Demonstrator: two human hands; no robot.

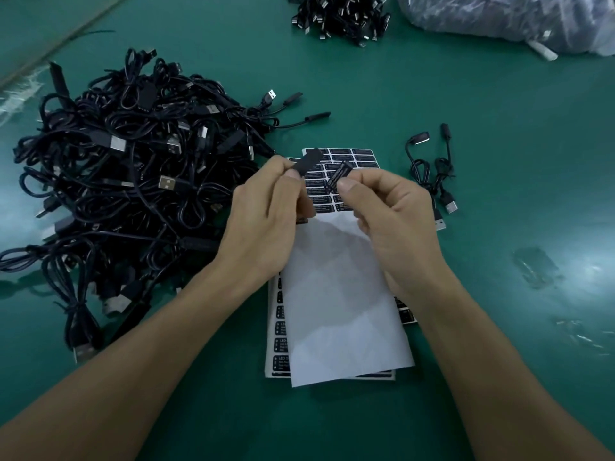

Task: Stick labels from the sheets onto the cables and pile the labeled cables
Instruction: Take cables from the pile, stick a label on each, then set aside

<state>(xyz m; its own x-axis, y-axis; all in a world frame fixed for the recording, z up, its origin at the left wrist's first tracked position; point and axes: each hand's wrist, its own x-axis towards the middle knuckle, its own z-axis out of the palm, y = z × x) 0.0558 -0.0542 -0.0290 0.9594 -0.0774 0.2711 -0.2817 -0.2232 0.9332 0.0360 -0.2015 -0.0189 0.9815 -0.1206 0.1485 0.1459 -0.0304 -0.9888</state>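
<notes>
My left hand pinches the flat black controller block of a cable, which sticks up between thumb and fingers. A small black label with white print is held in my right hand, a short gap to the right of the block. Under both hands lie stacked label sheets, black labels in rows, with a bare white backing sheet on top. A big heap of black USB cables fills the left. Two cables lie to the right of the sheets.
Green table mat all around. Another heap of black cables sits at the far edge, with a clear plastic bag at the far right. Shiny plastic film scraps lie on the mat at the right.
</notes>
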